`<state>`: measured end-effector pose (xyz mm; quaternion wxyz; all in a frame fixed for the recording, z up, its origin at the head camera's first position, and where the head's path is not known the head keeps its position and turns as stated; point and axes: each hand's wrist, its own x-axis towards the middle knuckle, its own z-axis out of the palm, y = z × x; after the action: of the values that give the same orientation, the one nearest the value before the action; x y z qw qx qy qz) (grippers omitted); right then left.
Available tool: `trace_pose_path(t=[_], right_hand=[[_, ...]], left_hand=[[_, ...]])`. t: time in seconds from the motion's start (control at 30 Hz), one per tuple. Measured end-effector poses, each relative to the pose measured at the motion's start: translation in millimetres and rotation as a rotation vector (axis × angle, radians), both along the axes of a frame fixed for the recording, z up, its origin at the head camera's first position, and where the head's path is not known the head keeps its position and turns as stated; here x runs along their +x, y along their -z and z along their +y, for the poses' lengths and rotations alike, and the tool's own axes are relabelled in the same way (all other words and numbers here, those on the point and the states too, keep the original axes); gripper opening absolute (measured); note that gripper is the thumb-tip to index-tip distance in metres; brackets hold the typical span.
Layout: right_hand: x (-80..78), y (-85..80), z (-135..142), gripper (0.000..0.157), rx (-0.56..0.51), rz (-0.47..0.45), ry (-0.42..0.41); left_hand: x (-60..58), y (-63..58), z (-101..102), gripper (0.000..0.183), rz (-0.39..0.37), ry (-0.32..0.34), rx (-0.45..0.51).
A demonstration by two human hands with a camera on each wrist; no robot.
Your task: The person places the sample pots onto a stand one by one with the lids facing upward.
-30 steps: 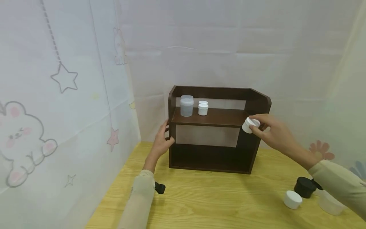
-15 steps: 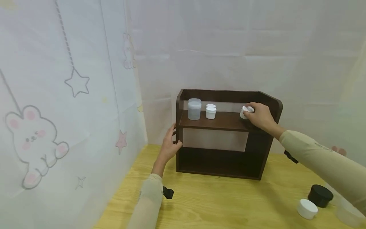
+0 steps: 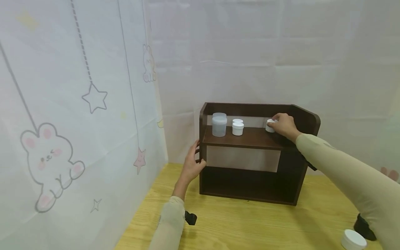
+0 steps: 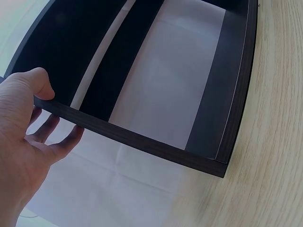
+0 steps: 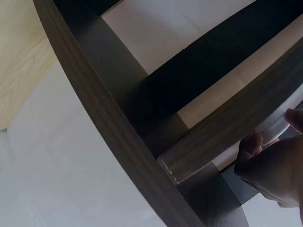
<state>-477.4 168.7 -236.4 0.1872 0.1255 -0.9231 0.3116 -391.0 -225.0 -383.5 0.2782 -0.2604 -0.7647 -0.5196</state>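
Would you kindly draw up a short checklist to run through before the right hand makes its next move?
1. Left hand grips the shelf side: ok.
2. Right hand holds a white jar: ok.
3. Its base sits flat on the upper board: cannot tell.
4. It stands apart from the white pair: ok.
5. Clear jars upright: ok.
6. Black jar fully visible: not ok, the sleeve covers part.
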Motion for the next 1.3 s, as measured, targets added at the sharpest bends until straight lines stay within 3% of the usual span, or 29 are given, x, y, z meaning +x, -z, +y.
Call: trace_pose_path(t=[0.07,0.33,0.57,0.77,0.87,1.0,1.13,1.3], right_hand=[[-3.3,0.7,0,0.054,0.004,-0.003,0.007],[-15.3,6.4,12,0.050,0.016,0.031,0.055],[-17.0,12.2,18,0.046,0.061,0.035,-0.010],[-13.4,12.8,18,0.062,0.181,-0.023,-0.037],[-4.7,8.1,20,0.064,0.206,-0.023,-0.035],[17.4,-2.3,23,0.054,0.223,0.030,-0.047],[44.8,-8.5,23,0.042,0.228,0.151,-0.082],[80.0,2.1,20,0.033,0.215,0.333,-0.127]], left_hand=[[-9.1,6.4,-2,0.091,0.001,0.002,0.002],[-9.2,2.1,0,0.093,-0.016,-0.001,-0.014],[-10.9,1.2,1,0.093,-0.035,-0.012,-0.031],[-12.3,6.8,3,0.093,-0.053,-0.023,-0.040],[-15.1,7.2,3,0.091,-0.050,-0.022,-0.033],[-21.7,3.2,4,0.089,-0.035,-0.015,-0.031],[-28.7,-2.6,4,0.089,-0.028,-0.015,-0.043],[-33.8,-5.9,-1,0.089,-0.026,-0.033,-0.048]])
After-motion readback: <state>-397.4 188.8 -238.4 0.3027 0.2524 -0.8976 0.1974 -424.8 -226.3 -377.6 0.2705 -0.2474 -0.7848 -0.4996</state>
